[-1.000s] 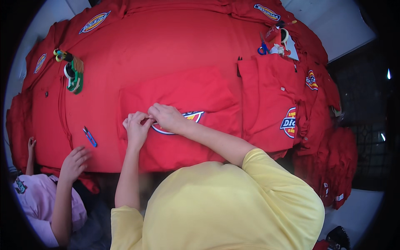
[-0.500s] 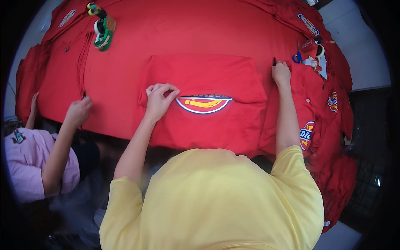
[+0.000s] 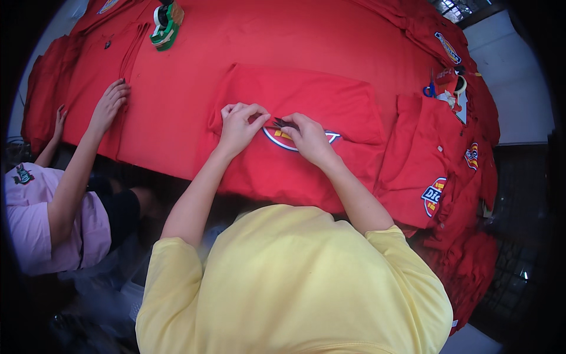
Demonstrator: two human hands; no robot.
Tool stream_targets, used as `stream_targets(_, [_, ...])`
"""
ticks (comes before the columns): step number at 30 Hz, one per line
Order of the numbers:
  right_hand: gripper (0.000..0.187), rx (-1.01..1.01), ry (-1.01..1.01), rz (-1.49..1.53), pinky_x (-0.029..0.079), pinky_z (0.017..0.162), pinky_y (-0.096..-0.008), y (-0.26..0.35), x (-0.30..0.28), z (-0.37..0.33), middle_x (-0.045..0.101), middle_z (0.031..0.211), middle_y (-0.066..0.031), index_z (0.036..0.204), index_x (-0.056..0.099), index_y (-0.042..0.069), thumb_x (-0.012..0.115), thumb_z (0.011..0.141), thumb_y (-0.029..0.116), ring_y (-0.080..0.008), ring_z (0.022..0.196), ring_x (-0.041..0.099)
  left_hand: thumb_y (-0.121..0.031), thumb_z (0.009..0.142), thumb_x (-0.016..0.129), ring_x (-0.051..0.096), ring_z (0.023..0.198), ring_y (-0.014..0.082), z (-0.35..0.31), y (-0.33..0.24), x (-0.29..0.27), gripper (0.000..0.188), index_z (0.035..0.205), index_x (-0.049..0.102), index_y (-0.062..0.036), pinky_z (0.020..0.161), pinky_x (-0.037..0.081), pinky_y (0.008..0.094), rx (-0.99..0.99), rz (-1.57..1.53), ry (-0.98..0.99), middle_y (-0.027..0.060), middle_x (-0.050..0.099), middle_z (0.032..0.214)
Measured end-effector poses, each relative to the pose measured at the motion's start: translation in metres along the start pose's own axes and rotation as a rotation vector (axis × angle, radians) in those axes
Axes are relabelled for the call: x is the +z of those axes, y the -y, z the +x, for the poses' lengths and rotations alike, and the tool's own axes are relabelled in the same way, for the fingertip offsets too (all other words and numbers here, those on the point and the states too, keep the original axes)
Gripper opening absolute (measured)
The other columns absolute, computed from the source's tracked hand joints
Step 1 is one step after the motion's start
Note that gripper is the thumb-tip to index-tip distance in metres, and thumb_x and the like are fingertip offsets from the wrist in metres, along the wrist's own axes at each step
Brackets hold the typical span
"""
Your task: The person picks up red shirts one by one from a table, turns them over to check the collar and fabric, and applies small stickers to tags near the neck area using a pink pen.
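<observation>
A folded red garment lies in front of me, with part of an oval yellow, white and dark-blue patch showing below a fold. Beside the patch, my left hand is closed in a pinch at the cloth. What sits between its fingertips is too small to make out. My right hand grips small black thread snips, whose tips point at the left fingertips. The right hand covers part of the patch.
At left a co-worker in a pink shirt rests a hand on red cloth. A green tape dispenser stands far left. Blue-handled scissors and a tape roll lie right, near more red garments.
My right hand has come from the far right with the snips to beside my left hand. The left hand keeps its pinch. The co-worker's hand has moved up the cloth.
</observation>
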State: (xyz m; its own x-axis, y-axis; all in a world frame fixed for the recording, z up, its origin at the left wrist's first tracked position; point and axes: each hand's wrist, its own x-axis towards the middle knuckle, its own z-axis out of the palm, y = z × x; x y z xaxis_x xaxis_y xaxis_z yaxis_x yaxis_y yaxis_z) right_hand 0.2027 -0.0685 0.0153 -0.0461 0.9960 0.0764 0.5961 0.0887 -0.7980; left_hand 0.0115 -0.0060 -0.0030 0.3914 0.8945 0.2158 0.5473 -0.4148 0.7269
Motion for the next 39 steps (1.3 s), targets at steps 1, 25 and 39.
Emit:
stream_targets(1, [0.020, -0.026, -0.050, -0.040, 0.048, 0.076, -0.0424, 0.002, 0.003, -0.002, 0.063, 0.094, -0.0193, 0.099, 0.060, 0.000, 0.060, 0.087, 0.016, -0.0373, 0.089, 0.061, -0.025, 0.082, 0.068, 0.054, 0.087, 0.0106, 0.000, 0.000, -0.001, 0.013, 0.087, 0.068, -0.0127, 0.093, 0.025, 0.0344, 0.004, 0.005, 0.003, -0.0026, 0.064, 0.082])
stream_targets(25, [0.018, -0.033, 0.001, -0.106, 0.048, 0.071, -0.0427, 0.009, 0.012, 0.004, 0.064, 0.086, -0.0164, 0.090, 0.061, 0.000, 0.060, 0.087, 0.018, -0.0349, 0.080, 0.062, -0.027, 0.087, 0.062, 0.057, 0.078, 0.0136, 0.006, 0.010, -0.003, 0.020, 0.088, 0.067, -0.0076, 0.089, 0.031, 0.0326, -0.083, -0.066, 0.092, 0.0021, 0.069, 0.077])
stream_targets(39, [0.028, 0.139, -0.005, 0.039, 0.048, 0.077, -0.0407, -0.001, 0.016, 0.004, 0.061, 0.101, -0.0171, 0.104, 0.058, 0.001, 0.065, 0.082, 0.017, -0.0339, 0.091, 0.061, -0.005, 0.082, 0.068, 0.063, 0.079, 0.0089, 0.008, 0.006, -0.010, 0.012, 0.091, 0.064, 0.0009, 0.074, 0.048, 0.0228, -0.221, -0.302, 0.152, 0.0052, 0.068, 0.082])
